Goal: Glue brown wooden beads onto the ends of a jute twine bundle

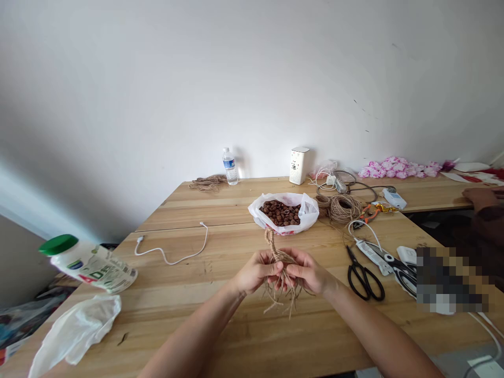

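Note:
Both of my hands meet above the middle of the wooden table [220,325]. My left hand [258,271] and my right hand [305,270] are closed on a knotted bundle of jute twine [279,256]. A braided loop of the twine sticks up above my fingers, and loose frayed ends hang below them. Just beyond my hands sits a white plastic bag of brown beads [282,212].
Black scissors [364,277] lie to the right, with a twine coil [343,208], cables and pliers behind them. A white cable [173,251], a green-capped bottle [84,263] and a plastic bag [74,331] are on the left. A water bottle [230,166] stands by the wall. Another person's arm [482,202] rests at far right.

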Available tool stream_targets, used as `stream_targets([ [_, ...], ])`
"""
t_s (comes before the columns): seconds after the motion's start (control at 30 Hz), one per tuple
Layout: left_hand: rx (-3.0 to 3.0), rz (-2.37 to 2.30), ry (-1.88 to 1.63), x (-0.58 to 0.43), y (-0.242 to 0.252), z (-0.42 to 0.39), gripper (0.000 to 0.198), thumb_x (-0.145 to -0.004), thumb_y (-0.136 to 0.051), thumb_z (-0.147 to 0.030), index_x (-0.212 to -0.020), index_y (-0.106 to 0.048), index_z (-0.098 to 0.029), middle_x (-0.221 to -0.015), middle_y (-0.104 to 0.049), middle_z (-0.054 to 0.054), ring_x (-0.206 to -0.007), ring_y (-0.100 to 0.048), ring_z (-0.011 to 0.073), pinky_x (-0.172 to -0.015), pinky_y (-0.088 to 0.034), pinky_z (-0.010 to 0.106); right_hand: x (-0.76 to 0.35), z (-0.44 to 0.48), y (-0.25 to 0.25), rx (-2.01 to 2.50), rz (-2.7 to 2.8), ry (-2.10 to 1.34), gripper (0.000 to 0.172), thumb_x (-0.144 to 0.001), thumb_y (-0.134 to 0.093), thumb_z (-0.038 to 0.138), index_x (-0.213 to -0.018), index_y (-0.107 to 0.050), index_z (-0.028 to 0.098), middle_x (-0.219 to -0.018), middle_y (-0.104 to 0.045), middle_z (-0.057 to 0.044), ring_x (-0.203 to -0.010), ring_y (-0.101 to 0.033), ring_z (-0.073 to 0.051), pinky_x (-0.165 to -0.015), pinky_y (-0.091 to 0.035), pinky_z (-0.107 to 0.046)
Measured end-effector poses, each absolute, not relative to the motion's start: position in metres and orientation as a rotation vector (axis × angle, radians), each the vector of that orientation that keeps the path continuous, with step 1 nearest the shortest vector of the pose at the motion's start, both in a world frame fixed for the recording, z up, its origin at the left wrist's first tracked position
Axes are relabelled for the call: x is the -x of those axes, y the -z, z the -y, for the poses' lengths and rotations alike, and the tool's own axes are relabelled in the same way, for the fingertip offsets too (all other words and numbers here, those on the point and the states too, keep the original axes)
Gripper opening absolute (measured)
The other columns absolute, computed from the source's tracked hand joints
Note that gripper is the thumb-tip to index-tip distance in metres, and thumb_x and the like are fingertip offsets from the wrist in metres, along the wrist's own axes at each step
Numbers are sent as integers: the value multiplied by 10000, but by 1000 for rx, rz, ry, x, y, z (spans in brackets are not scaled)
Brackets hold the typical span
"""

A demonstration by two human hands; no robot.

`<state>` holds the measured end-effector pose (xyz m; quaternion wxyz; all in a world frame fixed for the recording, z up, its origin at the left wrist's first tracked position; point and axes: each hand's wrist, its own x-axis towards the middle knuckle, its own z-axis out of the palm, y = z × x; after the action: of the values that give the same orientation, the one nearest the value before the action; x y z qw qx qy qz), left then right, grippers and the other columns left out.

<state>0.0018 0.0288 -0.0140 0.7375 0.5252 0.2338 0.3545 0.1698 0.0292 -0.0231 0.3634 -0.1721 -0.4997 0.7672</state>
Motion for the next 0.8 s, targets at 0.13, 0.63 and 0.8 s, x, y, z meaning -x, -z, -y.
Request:
stream_targets([
  [0.13, -1139, -487, -876, 1, 11, -29, 285, -740, -644, -374, -749, -575, -98, -643, -651, 81, -539, -577, 129, -496, -398, 215, -171, -29, 18, 438, 1262, -1855, 383, -765, -663, 269, -1094, -496, 166, -827, -618, -37, -604, -596, -128, -540, -462, -252],
  [0.63, -1058, -433, -879, 7, -5, -26, 101, -699, -647, -175, -766, -640, -100, -670, -618, 48, -574, -582, 144, -570, -473, 278, -174, -26, 8, 444, 1359, -1818, 372, -799, -620, 252, -1132, -472, 177, -867, -650, -61, -681, -624, -152, -541, -427, -227],
  [0.8, -1057, -423, -854, 7, -8, -24, 154, -718, -635, -225, -803, -637, -96, -610, -592, 43, -553, -568, 149, -529, -473, 277, -174, -27, 10, 482, 1306, -1837, 382, -774, -634, 261, -1117, -492, 171, -834, -635, -44, -595, -572, -114, -523, -418, -223],
])
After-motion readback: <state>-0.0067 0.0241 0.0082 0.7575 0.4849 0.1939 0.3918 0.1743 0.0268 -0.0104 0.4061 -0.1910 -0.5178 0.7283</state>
